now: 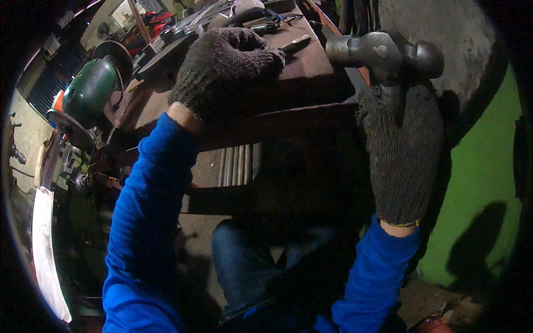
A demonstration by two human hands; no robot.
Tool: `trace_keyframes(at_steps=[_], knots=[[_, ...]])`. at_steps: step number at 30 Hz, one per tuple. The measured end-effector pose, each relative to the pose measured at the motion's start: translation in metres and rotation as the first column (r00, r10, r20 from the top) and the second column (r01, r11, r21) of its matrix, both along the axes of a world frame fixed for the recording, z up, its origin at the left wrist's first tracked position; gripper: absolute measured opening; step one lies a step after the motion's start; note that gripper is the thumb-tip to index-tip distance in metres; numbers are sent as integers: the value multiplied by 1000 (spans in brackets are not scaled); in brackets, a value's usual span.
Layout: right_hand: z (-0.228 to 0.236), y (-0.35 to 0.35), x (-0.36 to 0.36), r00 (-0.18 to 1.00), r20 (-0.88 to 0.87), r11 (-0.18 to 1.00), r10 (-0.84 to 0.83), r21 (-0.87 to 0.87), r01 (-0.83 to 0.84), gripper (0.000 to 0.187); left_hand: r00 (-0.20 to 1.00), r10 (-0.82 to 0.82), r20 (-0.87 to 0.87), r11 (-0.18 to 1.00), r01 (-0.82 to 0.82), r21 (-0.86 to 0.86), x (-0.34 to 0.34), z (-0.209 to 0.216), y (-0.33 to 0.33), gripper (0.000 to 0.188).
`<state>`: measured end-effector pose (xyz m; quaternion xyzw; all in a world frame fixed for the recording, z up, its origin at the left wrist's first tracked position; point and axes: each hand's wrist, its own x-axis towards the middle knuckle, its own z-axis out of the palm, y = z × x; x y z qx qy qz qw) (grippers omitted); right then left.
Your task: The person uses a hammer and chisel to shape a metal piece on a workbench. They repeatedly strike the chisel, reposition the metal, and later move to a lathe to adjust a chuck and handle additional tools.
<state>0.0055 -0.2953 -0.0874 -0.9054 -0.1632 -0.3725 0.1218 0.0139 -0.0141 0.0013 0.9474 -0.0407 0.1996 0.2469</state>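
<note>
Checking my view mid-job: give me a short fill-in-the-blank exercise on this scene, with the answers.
The right hand grips a ____.
Both hands wear dark knitted ____.
Both sleeves are ____ in colour.
In the picture, the green machine stands to the ____ of the left hand.

Missing words: hammer; gloves; blue; left.

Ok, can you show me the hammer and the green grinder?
Ball-peen hammer (383,52): head view, middle of its metal head.
Bench grinder (90,89): head view, on its green motor housing.

Bar in my left hand, over the bench; hammer in my right hand; grinder at left; rods below the bench; wall far right.
</note>
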Motion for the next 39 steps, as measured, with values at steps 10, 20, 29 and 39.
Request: trace_keyframes(at_steps=[10, 20, 29, 39], knots=[[-2, 3, 4, 990, 86, 962, 110, 242, -128, 45, 986, 36, 160, 981, -4, -195, 4, 2, 0, 40], [-4, 3, 5, 993, 88, 991, 84, 95, -92, 44, 852, -248, 461, 725, -153, 672, 7, 0, 36, 45], [-14, -1, 11, 973, 225, 998, 44, 39, -54, 38, 960, -151, 237, 970, 98, 221, 1, -3, 19, 26], [1, 1, 6, 993, 102, 980, 63, 184, -81, 36, 998, 24, 53, 998, -27, 54, -2, 3, -1, 29]])
